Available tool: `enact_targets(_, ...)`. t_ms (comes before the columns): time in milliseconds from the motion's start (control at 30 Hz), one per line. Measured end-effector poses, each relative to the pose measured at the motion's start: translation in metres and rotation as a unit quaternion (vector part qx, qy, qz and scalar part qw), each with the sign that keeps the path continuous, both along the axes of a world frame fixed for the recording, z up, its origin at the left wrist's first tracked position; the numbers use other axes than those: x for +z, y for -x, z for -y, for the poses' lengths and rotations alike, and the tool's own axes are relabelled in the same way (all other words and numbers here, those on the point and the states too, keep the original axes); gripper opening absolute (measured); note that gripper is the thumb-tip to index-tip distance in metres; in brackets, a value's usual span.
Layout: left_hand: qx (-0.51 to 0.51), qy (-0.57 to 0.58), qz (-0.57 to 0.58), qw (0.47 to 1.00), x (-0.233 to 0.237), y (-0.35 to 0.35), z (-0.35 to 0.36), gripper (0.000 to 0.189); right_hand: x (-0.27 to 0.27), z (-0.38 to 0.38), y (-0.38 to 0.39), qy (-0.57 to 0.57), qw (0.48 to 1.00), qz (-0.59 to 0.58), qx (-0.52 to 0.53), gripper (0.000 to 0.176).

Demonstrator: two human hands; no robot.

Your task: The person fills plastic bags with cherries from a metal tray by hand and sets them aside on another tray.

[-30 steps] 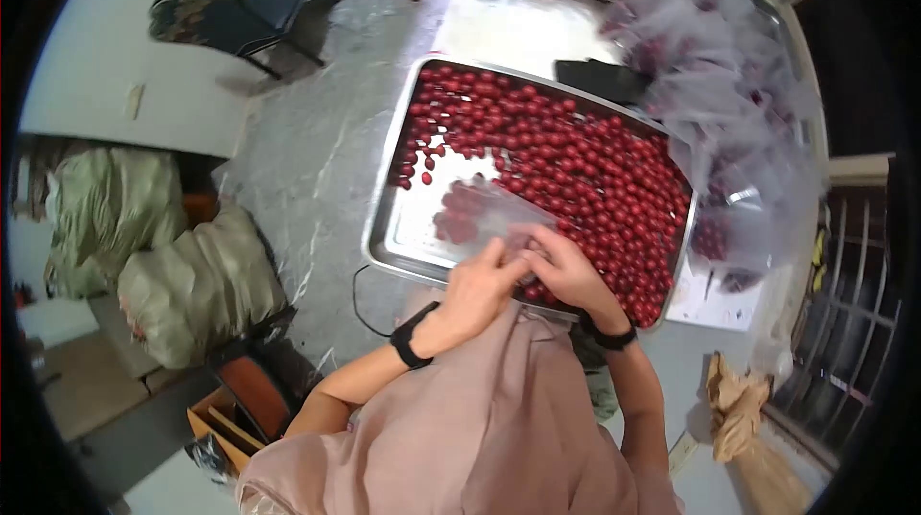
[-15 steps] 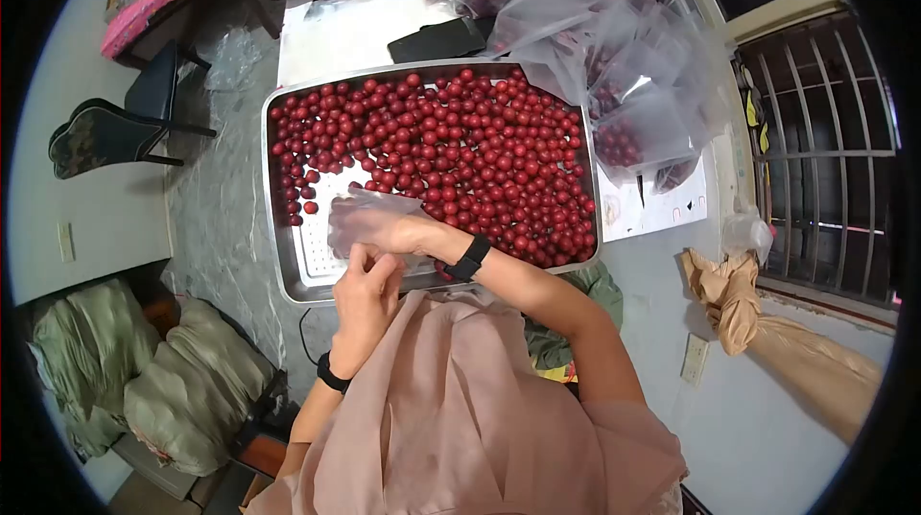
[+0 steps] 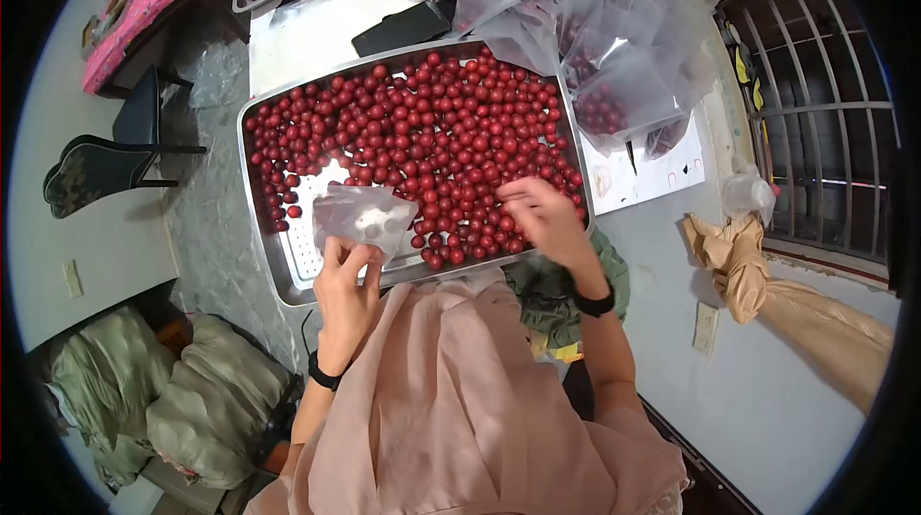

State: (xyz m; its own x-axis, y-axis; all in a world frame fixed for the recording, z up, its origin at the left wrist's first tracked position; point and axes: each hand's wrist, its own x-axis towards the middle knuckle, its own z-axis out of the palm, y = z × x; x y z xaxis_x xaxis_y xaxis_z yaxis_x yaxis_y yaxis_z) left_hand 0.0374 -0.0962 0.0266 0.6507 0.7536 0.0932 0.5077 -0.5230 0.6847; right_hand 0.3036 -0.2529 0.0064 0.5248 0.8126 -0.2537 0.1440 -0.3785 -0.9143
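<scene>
Right hand (image 3: 545,222) blurred at fingers; contact with red fruit (image 3: 460,146) below unclear. Left hand (image 3: 343,292) hides part of small bag (image 3: 357,213) at bottom; pale shapes inside indistinct. Fruit covers most of tray (image 3: 302,275) floor. Toward twelve o'clock, filled bags (image 3: 614,11) cut by top edge, bases partly hidden. At two o'clock, marks on white board (image 3: 652,179) too small to read. Toward four, brown cloth (image 3: 815,352) cut by dark rim.

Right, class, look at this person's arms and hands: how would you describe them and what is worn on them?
The left hand and right hand are both gloveless. Each wrist has a black band. The forearms are bare; the loose sleeves are dusty pink.
</scene>
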Motion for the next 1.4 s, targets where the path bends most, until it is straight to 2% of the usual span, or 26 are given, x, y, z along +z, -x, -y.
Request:
enact_targets(67,0.000,0.001,0.001,1.000,-0.002,0.000,-0.001,0.016,-0.025,0.034,-0.021,0.009,0.983,0.176,-0.048,0.020)
enact_targets(100,-0.004,-0.001,0.012,1.000,-0.003,0.000,-0.002,0.016,-0.028,0.048,-0.028,0.065,0.961,0.265,-0.048,0.025)
enact_targets(200,-0.009,-0.001,0.017,1.000,-0.003,-0.001,-0.003,0.016,-0.026,0.070,-0.033,0.187,0.928,0.321,-0.039,0.051)
enact_targets(233,-0.010,0.001,0.012,1.000,-0.002,-0.002,-0.003,0.016,-0.026,0.073,-0.033,0.187,0.928,0.320,-0.039,0.051)
enact_targets(300,-0.011,0.005,0.011,1.000,-0.002,-0.002,-0.003,0.015,-0.029,0.076,-0.032,0.276,0.919,0.281,-0.021,0.065)
enact_targets(333,-0.011,0.008,0.010,1.000,-0.002,-0.002,-0.003,0.015,-0.034,0.079,-0.032,0.275,0.920,0.280,-0.021,0.065)
enact_targets(400,-0.009,0.010,0.012,1.000,-0.003,-0.003,-0.004,0.015,-0.047,0.084,-0.032,0.254,0.928,0.272,-0.020,0.074)
enact_targets(533,-0.011,0.018,0.012,1.000,-0.004,-0.004,-0.004,0.014,-0.056,0.089,-0.042,0.216,0.939,0.267,-0.004,0.078)
enact_targets(600,-0.011,0.018,0.009,1.000,-0.004,-0.004,-0.004,0.014,-0.061,0.091,-0.048,0.141,0.969,0.205,0.013,0.080)
enact_targets(700,-0.012,0.017,0.005,1.000,-0.005,-0.005,-0.005,0.014,-0.060,0.088,-0.052,0.177,0.969,0.169,0.021,0.081)
enact_targets(833,-0.015,0.010,0.011,1.000,-0.002,-0.007,-0.004,0.013,-0.062,0.077,-0.048,0.134,0.975,0.176,0.022,0.082)
enact_targets(1033,-0.013,0.012,0.007,1.000,-0.004,-0.004,-0.004,0.011,-0.063,0.045,-0.029,0.136,0.949,0.283,0.000,0.071)
enact_targets(1100,-0.015,0.010,0.001,1.000,-0.001,-0.005,-0.004,0.011,-0.073,0.035,-0.028,0.039,0.952,0.303,-0.020,0.064)
enact_targets(1200,-0.018,0.006,0.000,1.000,0.000,-0.005,-0.003,0.011,-0.072,0.020,-0.027,0.030,0.934,0.356,-0.018,0.055)
enact_targets(1333,-0.016,0.008,-0.001,1.000,-0.001,-0.004,-0.004,0.011,-0.074,0.003,-0.028,0.036,0.942,0.334,-0.032,0.049)
enact_targets(1400,-0.015,0.007,-0.005,1.000,-0.001,-0.004,-0.003,0.011,-0.081,-0.008,-0.026,0.016,0.968,0.251,-0.015,0.046)
